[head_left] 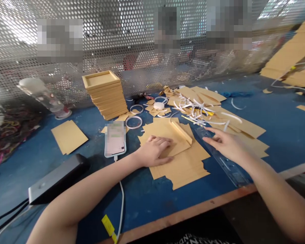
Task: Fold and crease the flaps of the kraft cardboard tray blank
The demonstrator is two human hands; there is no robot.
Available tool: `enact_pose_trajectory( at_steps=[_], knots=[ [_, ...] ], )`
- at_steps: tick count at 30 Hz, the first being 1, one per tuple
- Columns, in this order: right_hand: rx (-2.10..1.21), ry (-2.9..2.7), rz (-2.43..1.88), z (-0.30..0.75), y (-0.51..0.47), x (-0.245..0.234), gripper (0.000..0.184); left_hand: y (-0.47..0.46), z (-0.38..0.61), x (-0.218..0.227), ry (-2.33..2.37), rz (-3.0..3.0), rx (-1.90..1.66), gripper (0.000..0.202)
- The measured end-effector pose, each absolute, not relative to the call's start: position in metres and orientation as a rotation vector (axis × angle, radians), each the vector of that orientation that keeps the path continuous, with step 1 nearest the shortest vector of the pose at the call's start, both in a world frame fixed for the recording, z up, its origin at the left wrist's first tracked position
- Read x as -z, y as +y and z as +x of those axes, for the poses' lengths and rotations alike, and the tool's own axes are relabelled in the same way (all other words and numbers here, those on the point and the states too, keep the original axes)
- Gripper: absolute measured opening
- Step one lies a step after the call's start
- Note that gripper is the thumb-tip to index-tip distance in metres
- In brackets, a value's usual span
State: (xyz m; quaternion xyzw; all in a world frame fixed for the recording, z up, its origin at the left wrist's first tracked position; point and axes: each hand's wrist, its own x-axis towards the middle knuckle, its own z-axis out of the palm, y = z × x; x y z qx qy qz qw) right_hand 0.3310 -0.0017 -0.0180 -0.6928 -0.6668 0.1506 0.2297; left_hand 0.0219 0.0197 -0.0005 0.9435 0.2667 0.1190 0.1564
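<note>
Your left hand [154, 150] lies flat, palm down, fingers extended and together, pressing on the cut cardboard sheet [178, 154] at the centre of the blue table [282, 135] — it grips nothing. The sheet extends from under that hand toward the table's front edge and toward your right hand [227, 144]. A folded flap [182, 132] stands up from the sheet just beyond your left fingertips, between the two hands. Your right hand is open, fingers spread and loosely extended, hovering just above the clear ruler [225, 159] that lies beside the sheet's right edge — whether it touches the ruler cannot be told. A phone [115, 139] lies just left of your left wrist; stacked trays [105, 95] stand behind it.
</note>
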Motion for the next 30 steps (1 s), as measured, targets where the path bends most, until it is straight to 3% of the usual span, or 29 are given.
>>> enact_pose_trajectory(
  at_steps=[3, 6, 10, 14, 22, 26, 30],
  knots=[
    [-0.163, -2.069, -1.93, 0.327, 0.012, 0.009, 0.046, 0.014, 0.025, 0.001, 0.85, 2.647, -0.334, 0.029],
    [0.06, -2.169, -1.641, 0.312, 0.014, -0.006, 0.039, 0.009, 0.028, 0.003, 0.923, 2.585, -0.37, 0.021],
    [-0.218, -2.5, -1.229, 0.285, 0.013, -0.017, 0.035, 0.009, 0.03, 0.005, 0.964, 2.516, -0.415, 0.024],
    [-0.393, -2.692, -1.116, 0.268, 0.023, -0.016, 0.042, 0.011, 0.03, 0.004, 0.979, 2.51, -0.41, 0.027],
    [-0.532, -2.659, -0.997, 0.266, 0.023, -0.013, 0.006, 0.008, 0.029, 0.004, 0.915, 2.581, -0.461, 0.013],
    [-0.544, -2.659, -0.855, 0.271, 0.015, -0.008, 0.012, 0.004, 0.029, 0.003, 0.732, 2.684, -0.451, 0.004],
    [-0.588, -2.645, -0.8, 0.278, 0.012, -0.006, 0.019, 0.002, 0.03, -0.002, 0.659, 2.744, -0.401, 0.02]
  ],
)
